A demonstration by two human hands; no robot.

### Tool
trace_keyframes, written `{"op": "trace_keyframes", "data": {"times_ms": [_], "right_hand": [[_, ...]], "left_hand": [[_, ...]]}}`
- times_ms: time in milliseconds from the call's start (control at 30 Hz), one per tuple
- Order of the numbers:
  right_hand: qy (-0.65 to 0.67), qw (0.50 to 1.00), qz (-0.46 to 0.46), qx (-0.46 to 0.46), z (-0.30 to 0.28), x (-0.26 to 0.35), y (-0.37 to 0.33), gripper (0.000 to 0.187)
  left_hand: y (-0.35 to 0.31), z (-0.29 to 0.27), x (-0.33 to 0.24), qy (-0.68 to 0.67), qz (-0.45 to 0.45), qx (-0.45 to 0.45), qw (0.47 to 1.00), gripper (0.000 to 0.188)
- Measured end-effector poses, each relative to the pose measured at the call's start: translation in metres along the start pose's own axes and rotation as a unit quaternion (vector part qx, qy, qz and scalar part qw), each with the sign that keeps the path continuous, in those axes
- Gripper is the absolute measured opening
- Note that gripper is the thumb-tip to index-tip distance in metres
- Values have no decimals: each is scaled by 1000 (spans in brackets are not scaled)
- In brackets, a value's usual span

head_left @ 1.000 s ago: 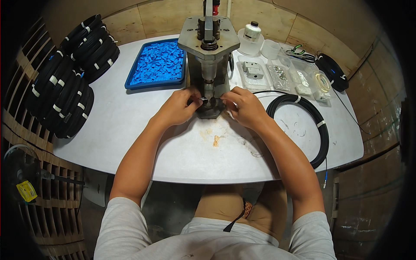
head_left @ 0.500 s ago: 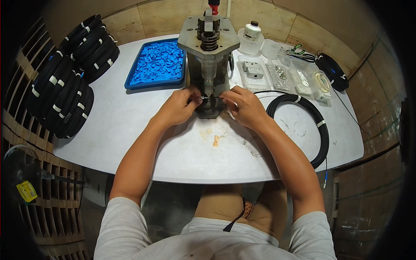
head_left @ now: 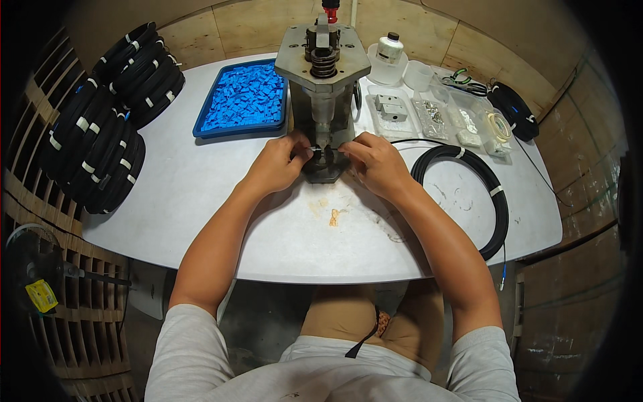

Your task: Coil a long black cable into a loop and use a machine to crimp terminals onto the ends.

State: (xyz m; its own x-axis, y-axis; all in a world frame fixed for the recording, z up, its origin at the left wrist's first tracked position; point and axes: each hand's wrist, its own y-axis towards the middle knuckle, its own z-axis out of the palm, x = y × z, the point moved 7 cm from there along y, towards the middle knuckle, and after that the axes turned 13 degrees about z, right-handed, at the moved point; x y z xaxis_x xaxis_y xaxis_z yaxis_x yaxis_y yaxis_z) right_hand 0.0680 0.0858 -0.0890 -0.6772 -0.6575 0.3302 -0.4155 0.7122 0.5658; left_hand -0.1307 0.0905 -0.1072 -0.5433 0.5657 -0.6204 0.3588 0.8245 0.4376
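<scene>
**Both hands pinched in at the foot of the press**

Up goes the spring-loaded ram since a second ago, the coil now sitting high on top of the press, while both hands have stayed put at its foot. Fingers first: the left hand has its fingers curled and pinched at a small part right at the base of the press, and the right hand mirrors it from the other side, fingers closed in on the same spot. What exactly they grip is too small to make out, a thin dark piece at most. Both wrists rest on the white desk, just in front of the press.

Moving outward from the press: left of it, close by, sits a blue tray heaped with small blue parts. Further left, at the desk edge, a stack of black cable coils bound with white ties. Right of the press, one loose black cable coil lies flat on the desk, near the right forearm. Behind that, clear plastic trays with small parts, and a white bottle just right of the press top. In front of the press, a brownish stain marks the desk.
</scene>
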Motion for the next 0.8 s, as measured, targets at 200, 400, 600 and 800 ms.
{"op": "trace_keyframes", "data": {"times_ms": [200,400,600,800], "right_hand": [[-3,1000,6,4,0,0,1,34],[3,1000,3,3,0,1,2,33],[-1,1000,3,7,1,-1,1,34],[-1,1000,8,12,2,-2,1,34]], "left_hand": [[0,0,-1,-3,3,4,1000,17],[0,0,0,11,12,6,1000,19],[1,0,0,6,5,7,1000,19],[1,0,-1,10,8,10,1000,19]]}}
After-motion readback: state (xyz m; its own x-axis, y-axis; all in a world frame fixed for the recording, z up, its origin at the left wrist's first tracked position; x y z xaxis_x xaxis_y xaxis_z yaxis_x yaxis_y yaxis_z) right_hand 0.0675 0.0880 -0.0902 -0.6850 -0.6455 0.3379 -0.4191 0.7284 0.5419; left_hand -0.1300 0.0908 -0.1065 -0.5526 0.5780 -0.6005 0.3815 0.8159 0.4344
